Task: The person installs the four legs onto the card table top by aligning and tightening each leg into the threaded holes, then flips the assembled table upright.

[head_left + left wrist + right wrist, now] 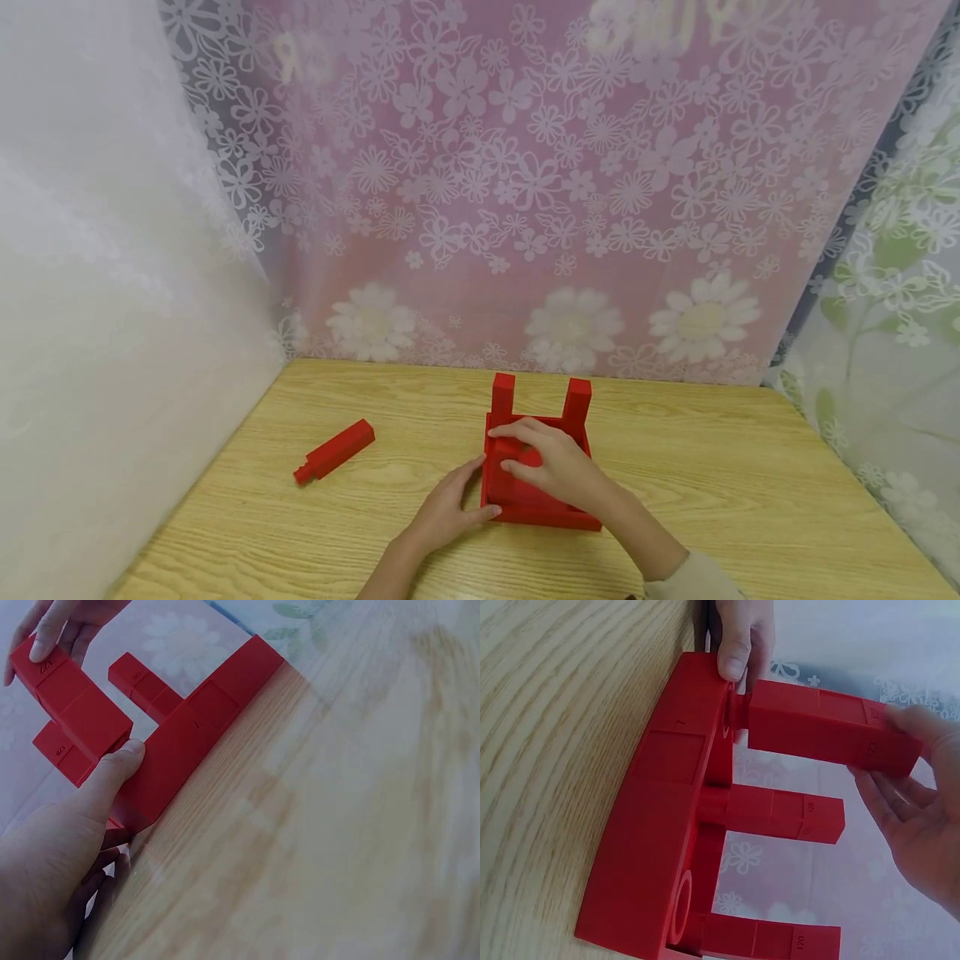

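Right hand (558,467) pinches a leg (810,724) above the near left corner of a red frame (551,517).
The left hand (442,512) grips that corner; if the leg leans or either grasp slips, its peg (739,711) could jam or miss. Two legs (576,404) stand at the far corners, a spare leg (341,450) lies left on the wood-grain counter (712,467); flowered cloth (525,208) hangs behind.

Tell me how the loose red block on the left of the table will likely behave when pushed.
The loose red block will probably slide rather than roll, since its long sides look flat. It should feel stiff, its edges being straight. Its stepped end may be the weaker spot, being narrower than the rest.
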`<state>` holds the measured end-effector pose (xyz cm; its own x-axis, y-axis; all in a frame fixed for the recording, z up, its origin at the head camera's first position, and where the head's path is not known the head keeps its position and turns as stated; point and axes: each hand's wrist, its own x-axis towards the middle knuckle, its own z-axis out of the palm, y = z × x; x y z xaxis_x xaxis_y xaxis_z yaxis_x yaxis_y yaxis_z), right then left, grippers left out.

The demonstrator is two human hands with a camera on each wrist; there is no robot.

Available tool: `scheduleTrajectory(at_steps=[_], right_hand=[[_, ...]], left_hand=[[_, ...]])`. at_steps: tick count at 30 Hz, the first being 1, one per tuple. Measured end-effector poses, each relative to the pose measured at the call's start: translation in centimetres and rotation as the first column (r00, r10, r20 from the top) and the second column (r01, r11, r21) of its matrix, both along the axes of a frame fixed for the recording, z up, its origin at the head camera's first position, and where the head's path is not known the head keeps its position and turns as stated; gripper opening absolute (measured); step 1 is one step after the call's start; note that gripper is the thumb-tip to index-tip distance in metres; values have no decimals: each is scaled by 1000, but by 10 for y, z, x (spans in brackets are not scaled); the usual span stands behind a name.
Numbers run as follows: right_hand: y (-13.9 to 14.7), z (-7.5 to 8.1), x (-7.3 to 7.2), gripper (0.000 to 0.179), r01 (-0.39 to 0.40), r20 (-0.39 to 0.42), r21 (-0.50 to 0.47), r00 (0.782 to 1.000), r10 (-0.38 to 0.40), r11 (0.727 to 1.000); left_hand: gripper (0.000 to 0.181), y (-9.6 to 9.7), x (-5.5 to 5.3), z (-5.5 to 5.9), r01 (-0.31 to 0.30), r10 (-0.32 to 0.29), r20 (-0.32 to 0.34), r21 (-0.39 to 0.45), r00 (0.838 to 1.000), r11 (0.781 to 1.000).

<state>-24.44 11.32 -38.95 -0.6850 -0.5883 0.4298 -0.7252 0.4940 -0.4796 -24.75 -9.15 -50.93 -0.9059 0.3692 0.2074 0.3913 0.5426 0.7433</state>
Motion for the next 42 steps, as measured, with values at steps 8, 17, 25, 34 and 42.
scheduleTrajectory(at_steps=[8, 17, 25, 34, 42], right_hand=[[3, -5, -1, 33, -43, 192, -102, 979, 62, 994], [2, -9, -3, 32, -52, 270, -220, 956, 112, 974], [-10, -13, -6, 36, 160, 261, -178, 959, -110, 971], [-12, -15, -5, 37, 8, 336, -295, 937, 96, 955], [-10, -21, -7, 29, -88, 400, -440, 872, 283, 893]], left_hand=[[83, 0, 0, 0, 7, -8, -23, -8, 1000, 1000], [83, 0, 0, 1, 11, -11, -26, -3, 1000, 1000], [82, 0, 0, 0, -1, 1, -25, 0, 1000, 1000], [81, 0, 0, 0, 1, -1, -16, 13, 1000, 1000], [82, 0, -1, -2, 10, -9, -28, 19, 1000, 1000]])
